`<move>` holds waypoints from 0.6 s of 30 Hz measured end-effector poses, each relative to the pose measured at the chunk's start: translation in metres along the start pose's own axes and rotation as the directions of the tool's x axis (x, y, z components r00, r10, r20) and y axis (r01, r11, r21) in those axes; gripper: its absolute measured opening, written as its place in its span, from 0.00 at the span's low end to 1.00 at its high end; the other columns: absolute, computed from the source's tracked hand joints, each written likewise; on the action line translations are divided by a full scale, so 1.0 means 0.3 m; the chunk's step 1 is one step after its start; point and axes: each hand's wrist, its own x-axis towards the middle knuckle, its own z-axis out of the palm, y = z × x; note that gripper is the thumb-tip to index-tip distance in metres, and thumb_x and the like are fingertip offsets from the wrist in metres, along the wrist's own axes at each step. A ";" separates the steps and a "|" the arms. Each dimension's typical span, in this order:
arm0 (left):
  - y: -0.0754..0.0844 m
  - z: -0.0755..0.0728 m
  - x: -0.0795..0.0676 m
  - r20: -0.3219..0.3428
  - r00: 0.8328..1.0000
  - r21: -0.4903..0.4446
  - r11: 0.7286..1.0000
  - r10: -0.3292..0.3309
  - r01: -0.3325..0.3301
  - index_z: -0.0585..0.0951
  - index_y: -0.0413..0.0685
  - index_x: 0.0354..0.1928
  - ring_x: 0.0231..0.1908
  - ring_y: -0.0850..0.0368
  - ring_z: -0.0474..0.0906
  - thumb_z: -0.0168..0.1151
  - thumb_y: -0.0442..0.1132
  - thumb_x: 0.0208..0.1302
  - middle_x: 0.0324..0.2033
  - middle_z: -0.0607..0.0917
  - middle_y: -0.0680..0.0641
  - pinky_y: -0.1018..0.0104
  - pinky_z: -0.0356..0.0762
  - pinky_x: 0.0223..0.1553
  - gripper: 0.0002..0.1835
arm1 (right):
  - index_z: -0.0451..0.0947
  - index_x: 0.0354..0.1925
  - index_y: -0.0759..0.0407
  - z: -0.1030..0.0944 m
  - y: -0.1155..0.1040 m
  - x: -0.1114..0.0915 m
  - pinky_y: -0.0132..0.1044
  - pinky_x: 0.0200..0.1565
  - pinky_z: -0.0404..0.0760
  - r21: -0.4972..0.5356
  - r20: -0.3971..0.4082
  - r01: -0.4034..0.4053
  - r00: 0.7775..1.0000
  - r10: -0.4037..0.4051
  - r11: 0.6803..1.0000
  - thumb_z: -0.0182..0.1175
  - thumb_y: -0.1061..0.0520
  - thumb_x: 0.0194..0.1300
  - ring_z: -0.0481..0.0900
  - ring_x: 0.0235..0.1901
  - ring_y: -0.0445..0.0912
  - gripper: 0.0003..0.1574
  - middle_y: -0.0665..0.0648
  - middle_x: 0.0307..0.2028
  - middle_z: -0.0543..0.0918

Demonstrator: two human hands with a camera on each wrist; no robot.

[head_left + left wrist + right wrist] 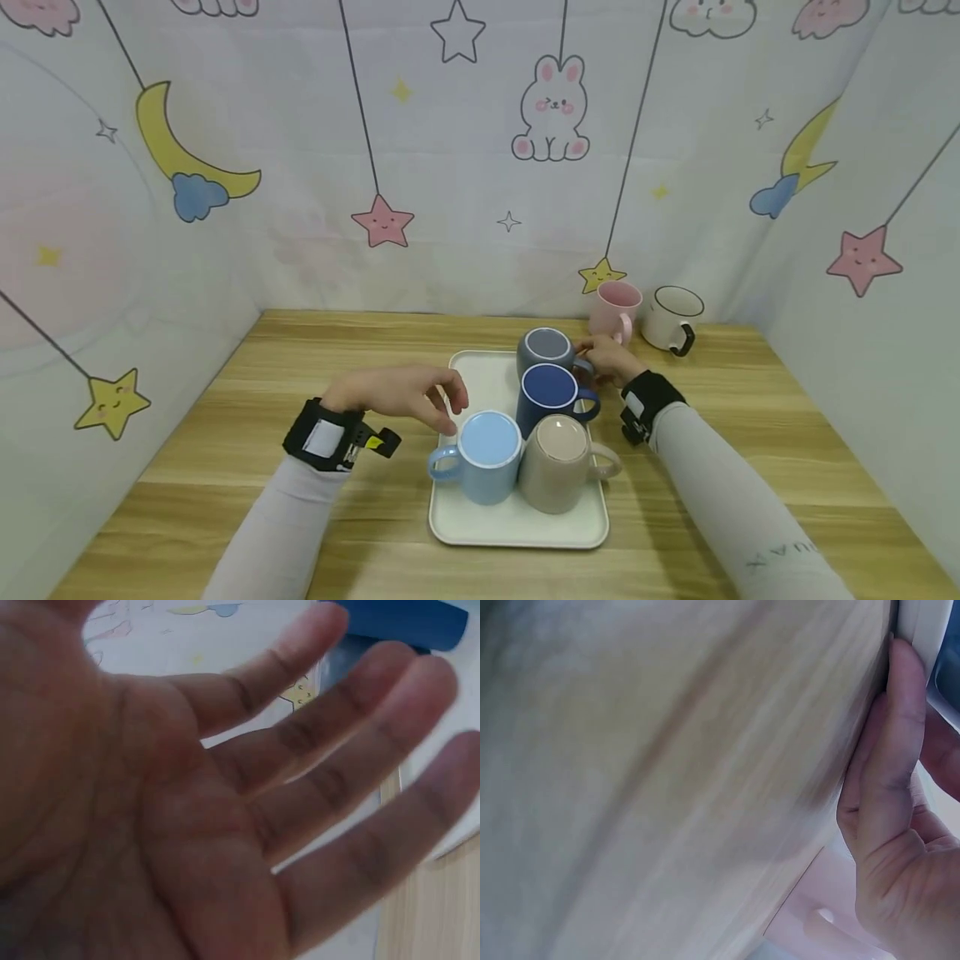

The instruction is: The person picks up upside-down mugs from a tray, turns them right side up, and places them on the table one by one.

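Left hand (401,392) near light blue mug (490,462), thumb and fingers apart, holding nothing. Right hand (613,361) at edge of tray (483,379), beside grey mug (543,348); view poor, cannot tell whether it grips.

Dark lettering (783,554) on right sleeve (723,479), not clearly legible.

The head view is bright, the wrist views blurrier.
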 end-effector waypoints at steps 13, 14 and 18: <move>0.033 0.057 0.023 0.073 0.985 0.154 0.978 -0.154 0.141 0.81 0.50 0.38 0.38 0.58 0.78 0.81 0.46 0.55 0.36 0.83 0.52 0.68 0.78 0.37 0.17 | 0.72 0.60 0.74 0.000 0.008 0.006 0.35 0.29 0.82 -0.004 -0.001 -0.006 1.000 0.006 1.000 0.46 0.71 0.72 0.77 0.29 0.46 0.22 0.57 0.32 0.80; 0.035 0.059 0.024 0.078 0.983 0.139 0.979 -0.163 0.152 0.81 0.50 0.37 0.36 0.59 0.78 0.81 0.45 0.55 0.35 0.82 0.52 0.68 0.79 0.37 0.17 | 0.72 0.61 0.74 0.000 0.009 0.007 0.35 0.29 0.82 -0.004 -0.002 -0.008 1.000 0.008 1.000 0.45 0.71 0.72 0.77 0.29 0.45 0.22 0.57 0.32 0.80; 0.042 0.065 0.017 0.089 0.980 0.052 0.983 -0.181 0.177 0.80 0.46 0.34 0.32 0.59 0.80 0.80 0.39 0.58 0.31 0.80 0.51 0.67 0.86 0.36 0.14 | 0.72 0.61 0.74 0.002 0.009 0.008 0.35 0.28 0.82 -0.009 0.001 -0.006 1.000 0.006 1.000 0.46 0.70 0.72 0.78 0.29 0.46 0.23 0.58 0.32 0.80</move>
